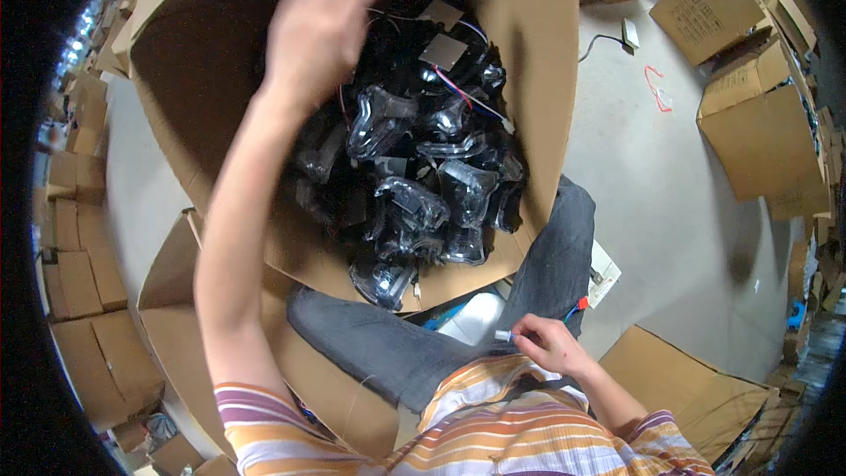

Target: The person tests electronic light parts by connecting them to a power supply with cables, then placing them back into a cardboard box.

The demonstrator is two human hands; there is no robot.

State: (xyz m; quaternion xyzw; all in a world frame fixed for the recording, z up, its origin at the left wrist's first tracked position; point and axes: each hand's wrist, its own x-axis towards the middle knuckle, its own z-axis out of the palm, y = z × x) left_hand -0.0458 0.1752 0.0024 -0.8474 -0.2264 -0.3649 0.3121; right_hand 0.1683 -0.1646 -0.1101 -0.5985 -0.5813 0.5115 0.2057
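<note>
A large open cardboard box (544,79) stands in front of me, holding a heap of clear and black plastic lamp units (379,123) with thin wires. Over its far left part is my left hand (322,31), smeared by motion; the fingers look bent and hide whatever may be under them. Down by my lap, my right hand (548,344) pinches a small white connector (503,335). Close beyond that hand, a red connector (582,303) on a blue wire lies beside a whitish flat piece (603,275) near my knee.
Cardboard boxes (92,273) are stacked along the left, and more boxes (749,132) stand at the right. On the grey floor (652,185) lie red-rimmed glasses (656,88) and a small white device (629,35) with a black cord. An open carton (679,379) sits at my right.
</note>
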